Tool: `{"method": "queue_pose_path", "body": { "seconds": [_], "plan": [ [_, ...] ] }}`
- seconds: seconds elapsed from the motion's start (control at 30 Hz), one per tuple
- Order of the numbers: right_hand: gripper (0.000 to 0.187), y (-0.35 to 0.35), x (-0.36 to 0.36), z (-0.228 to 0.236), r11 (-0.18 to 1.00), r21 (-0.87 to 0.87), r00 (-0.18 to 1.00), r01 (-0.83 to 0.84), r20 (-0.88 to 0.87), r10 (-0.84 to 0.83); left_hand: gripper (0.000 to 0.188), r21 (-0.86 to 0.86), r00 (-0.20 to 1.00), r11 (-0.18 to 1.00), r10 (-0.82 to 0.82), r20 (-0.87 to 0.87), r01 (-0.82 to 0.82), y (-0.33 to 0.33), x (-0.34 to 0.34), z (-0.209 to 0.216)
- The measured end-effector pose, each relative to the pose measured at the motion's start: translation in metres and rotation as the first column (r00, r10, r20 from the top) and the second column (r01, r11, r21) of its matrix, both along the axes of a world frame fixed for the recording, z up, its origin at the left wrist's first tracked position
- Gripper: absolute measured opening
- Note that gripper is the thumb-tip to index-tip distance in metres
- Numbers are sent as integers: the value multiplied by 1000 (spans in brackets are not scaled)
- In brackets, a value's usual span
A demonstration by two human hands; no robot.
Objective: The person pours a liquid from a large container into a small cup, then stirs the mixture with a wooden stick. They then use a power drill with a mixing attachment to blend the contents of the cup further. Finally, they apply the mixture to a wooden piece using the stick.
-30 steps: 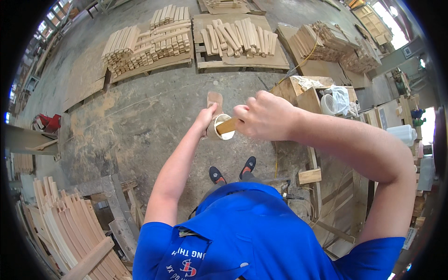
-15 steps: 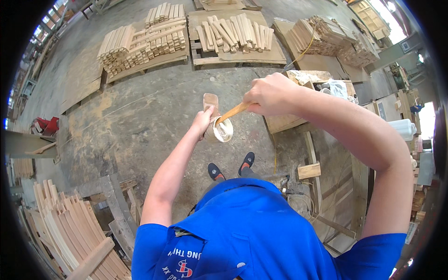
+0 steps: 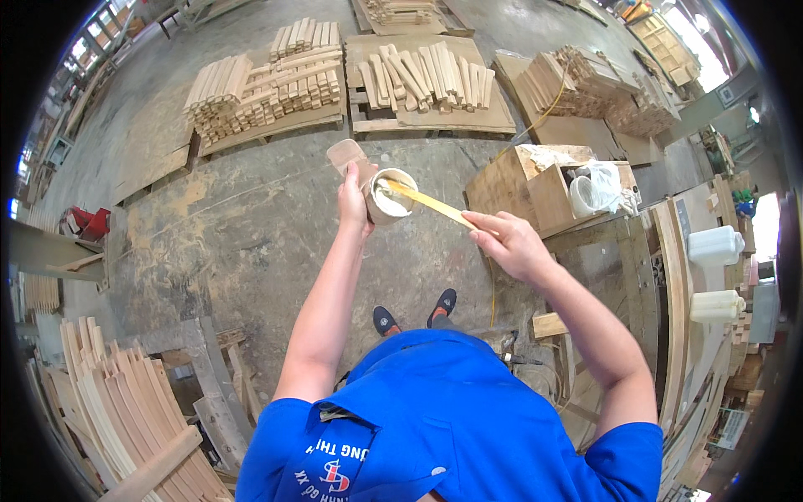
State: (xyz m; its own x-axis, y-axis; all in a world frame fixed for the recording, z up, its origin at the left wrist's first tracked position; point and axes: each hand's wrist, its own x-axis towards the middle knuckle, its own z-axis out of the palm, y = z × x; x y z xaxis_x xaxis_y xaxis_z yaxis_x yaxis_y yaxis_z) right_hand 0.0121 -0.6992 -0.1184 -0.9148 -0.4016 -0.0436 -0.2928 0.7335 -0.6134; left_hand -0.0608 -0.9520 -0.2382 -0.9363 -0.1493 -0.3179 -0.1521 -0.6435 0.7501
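Observation:
My left hand (image 3: 355, 201) is closed around a small white cup (image 3: 390, 216) with pale, creamy paste inside. A flat wooden piece with a rounded end (image 3: 345, 154) sticks out past the thumb of the same hand, against the cup's side. In my right hand (image 3: 508, 244) is a long yellowish wooden stick (image 3: 435, 206), pinched near its outer end. The stick slants down to the left, and its far tip rests inside the cup in the paste. Both hands are in front of me above the concrete floor.
Stacked wooden slats (image 3: 276, 79) and loose wooden pieces (image 3: 427, 75) lie on pallets ahead. To the right stands a wooden box (image 3: 535, 184) holding a white bucket (image 3: 590, 192) and plastic. Curved wooden parts (image 3: 125, 402) lean at the lower left. Two white plastic containers (image 3: 716, 246) stand far right.
My right hand has dropped and moved right, so the stick lies flatter and now points left into the cup. My left hand has shifted slightly, turning the cup and wooden piece.

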Motion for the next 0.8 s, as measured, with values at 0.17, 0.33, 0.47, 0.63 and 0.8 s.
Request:
{"method": "queue_pose_path", "body": {
  "seconds": [0.17, 0.33, 0.47, 0.63, 0.8],
  "plan": [
    [34, 5, 30, -15, 985, 158, 979, 68, -203, -35, 55, 203, 980, 977, -104, 167, 69, 26, -2, 24],
    [31, 3, 37, -11, 968, 252, 966, -6, -250, 71, 51, 162, 990, 987, -36, 137, 13, 11, -12, -17],
    [29, 12, 41, -5, 970, 241, 979, -40, -186, 87, 52, 123, 991, 989, -90, 103, 77, 6, -13, -36],
    [28, 18, 51, -1, 965, 261, 993, -19, -106, 48, 52, 140, 983, 989, -75, 169, 51, 19, -5, -27],
    [28, 21, 50, 17, 956, 288, 993, -59, -77, 85, 50, 179, 985, 984, -41, 169, 10, 8, -6, -32]
  ]
}}
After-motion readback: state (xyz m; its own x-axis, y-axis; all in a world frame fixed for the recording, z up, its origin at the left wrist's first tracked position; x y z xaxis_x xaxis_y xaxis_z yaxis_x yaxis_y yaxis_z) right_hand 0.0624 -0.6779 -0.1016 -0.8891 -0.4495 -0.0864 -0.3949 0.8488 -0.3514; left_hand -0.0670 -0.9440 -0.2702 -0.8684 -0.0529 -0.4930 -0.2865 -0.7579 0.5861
